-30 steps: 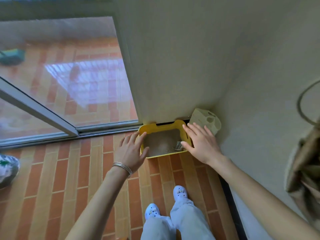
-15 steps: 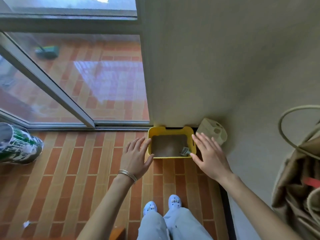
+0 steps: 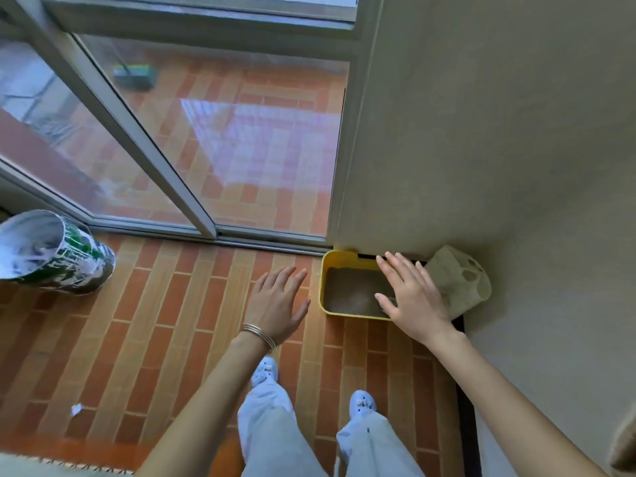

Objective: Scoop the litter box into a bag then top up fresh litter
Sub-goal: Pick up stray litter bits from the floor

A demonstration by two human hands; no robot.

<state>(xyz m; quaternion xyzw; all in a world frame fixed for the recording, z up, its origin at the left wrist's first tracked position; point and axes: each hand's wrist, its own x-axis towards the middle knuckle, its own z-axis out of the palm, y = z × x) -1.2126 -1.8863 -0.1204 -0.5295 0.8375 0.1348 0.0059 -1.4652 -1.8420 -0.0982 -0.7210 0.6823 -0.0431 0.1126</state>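
Note:
A yellow litter box (image 3: 325, 274) with brownish litter stands on the tiled floor against the wall corner. A pale scoop (image 3: 385, 303) lies at its right front, mostly hidden by my right hand (image 3: 409, 297). That hand hovers over the box's right side with fingers straight and spread. My left hand (image 3: 277, 302), bracelets on the wrist, is held flat over the floor left of the box, holding nothing. A cream bag (image 3: 457, 280) sits right of the box against the wall.
A green-and-white patterned bin (image 3: 51, 253) stands on the floor at the left. A sliding glass door (image 3: 206, 142) runs behind it. A small white scrap (image 3: 76, 409) lies on the tiles. My legs and light shoes (image 3: 361, 404) are below.
The view has swung left and pulled back. Both hands moved off the box's sides: the left one now sits left of the box, the right one over its right part.

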